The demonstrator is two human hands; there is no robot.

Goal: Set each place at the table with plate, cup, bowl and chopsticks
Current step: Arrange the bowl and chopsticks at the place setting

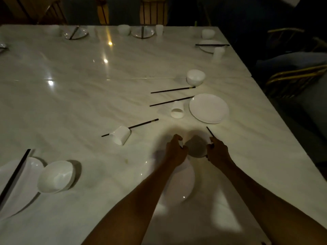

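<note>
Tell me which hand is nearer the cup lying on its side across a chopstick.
Left. The left hand is right of that tipped cup, slightly nearer the person; the right hand is farther right, beyond the bowl.

The surface (88,85) looks like polished, veined pale marble, glossy with lamp reflections. Plates (208,108), bowls (195,77) and cups (121,135) appear smooth, glazed white ceramic; chopsticks (172,90) matt black.
</note>
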